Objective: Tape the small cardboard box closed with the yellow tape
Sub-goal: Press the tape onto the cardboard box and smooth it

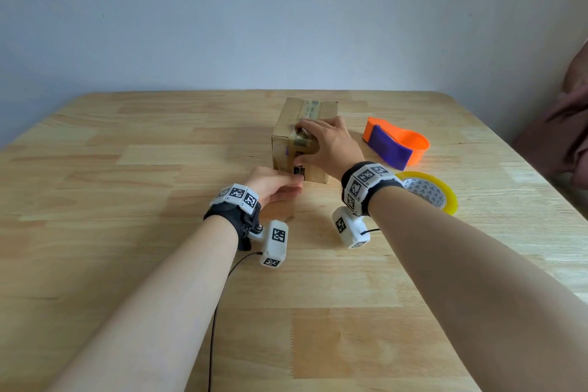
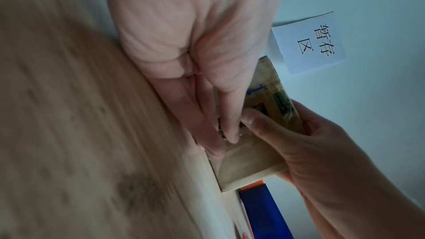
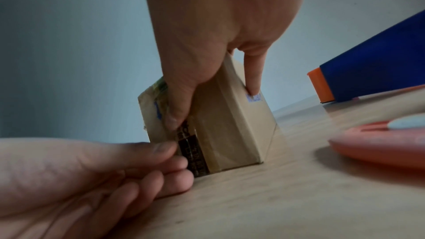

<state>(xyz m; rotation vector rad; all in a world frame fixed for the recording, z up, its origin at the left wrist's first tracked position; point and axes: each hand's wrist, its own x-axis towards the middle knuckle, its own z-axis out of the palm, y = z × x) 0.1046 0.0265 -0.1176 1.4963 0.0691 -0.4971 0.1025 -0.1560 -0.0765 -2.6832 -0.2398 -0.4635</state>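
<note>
The small cardboard box (image 1: pixel 302 140) stands on the wooden worktop (image 1: pixel 127 169), a little above the middle of the head view. The right hand (image 1: pixel 331 145) grips it from above, thumb on the near face and fingers (image 3: pixel 253 79) curled over the far side. The left hand (image 1: pixel 270 183) lies low at the box's near bottom edge, its thumb and fingers (image 2: pixel 230 124) straight and together, pressing against a strip of tape on the dark printed label there. Right of the box lies an orange and blue tape dispenser (image 1: pixel 396 145), and just below it, partly behind the right wrist, the yellow tape (image 1: pixel 429 192) roll lies flat. A white paper note (image 2: pixel 310 43) with printed characters hangs on the wall in the upper right of the left wrist view.
</note>
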